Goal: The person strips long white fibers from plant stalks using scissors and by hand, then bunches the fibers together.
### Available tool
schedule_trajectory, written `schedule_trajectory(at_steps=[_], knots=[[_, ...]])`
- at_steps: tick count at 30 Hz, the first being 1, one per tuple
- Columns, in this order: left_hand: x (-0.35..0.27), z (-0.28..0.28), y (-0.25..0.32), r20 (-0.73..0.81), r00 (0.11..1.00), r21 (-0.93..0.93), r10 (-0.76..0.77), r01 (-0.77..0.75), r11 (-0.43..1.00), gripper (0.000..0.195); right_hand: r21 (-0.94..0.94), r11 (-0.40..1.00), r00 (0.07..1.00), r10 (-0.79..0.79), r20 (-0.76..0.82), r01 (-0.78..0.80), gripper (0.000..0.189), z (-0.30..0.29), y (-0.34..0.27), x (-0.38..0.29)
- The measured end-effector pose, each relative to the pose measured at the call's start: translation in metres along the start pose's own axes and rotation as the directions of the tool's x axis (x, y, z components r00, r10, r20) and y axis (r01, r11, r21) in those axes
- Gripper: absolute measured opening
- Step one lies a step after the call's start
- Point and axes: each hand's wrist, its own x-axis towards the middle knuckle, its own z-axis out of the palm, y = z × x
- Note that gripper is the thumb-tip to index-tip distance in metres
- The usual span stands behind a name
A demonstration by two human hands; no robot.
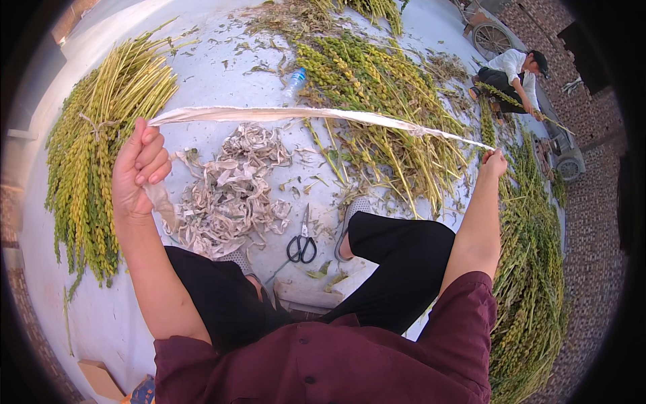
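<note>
A long strip of whitish cloth (282, 115) stretches across in front of me, held up between both hands. My left hand (142, 164) is closed around its wider end, and a tail of cloth hangs below the fist. On the far right, my right hand (494, 160) pinches the strip's narrow, twisted end. A knot-like lump shows in the strip nearer the right hand. Below it, a tangled heap of cloth strips (227, 202) lies on the floor between my left hand and my feet. Black-handled scissors (303, 241) rest beside the heap, blades pointing away from me.
A tied bundle of seed-podded stalks (96, 151) lies at left. Loose podded stalks (373, 101) spread ahead, beside a plastic bottle (295, 82). More stalks (530, 283) line the right side. Another person (509, 76) crouches at upper right, holding a stalk, near a wheeled cart (492, 40).
</note>
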Motion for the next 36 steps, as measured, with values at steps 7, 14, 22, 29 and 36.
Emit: schedule_trajectory(at_steps=[7, 14, 22, 29, 36], knots=[[-0.017, -0.076, 0.060, 0.022, 0.964, -0.558, 0.264, -0.207, 0.804, 0.020, -0.056, 0.994, 0.970, 0.075, -0.232, -0.090, 0.018, -0.030, 0.005, -0.023], [-0.027, -0.158, 0.085, -0.559, 0.711, -0.403, 0.426, -0.682, 0.610, 0.010, 0.016, 0.998, 0.939, 0.067, -0.337, -0.065, 0.017, -0.058, 0.005, -0.022], [0.004, -0.097, 0.032, -0.431, 0.801, 0.006, 0.415, -0.457, 0.889, 0.026, -0.127, 0.990, 0.976, -0.036, 0.215, 0.064, 0.016, -0.037, 0.003, 0.029], [0.028, -0.022, -0.022, -0.151, 0.977, -0.473, 0.150, -0.205, 0.857, 0.023, -0.030, 0.994, 0.500, -0.026, 0.865, 0.103, 0.018, 0.133, -0.072, -0.190], [0.048, 0.017, -0.071, -0.051, 0.998, -0.648, 0.031, -0.056, 0.759, 0.025, 0.593, 0.560, -0.476, -0.359, 0.803, 0.578, 0.046, 0.129, -0.140, -0.460]])
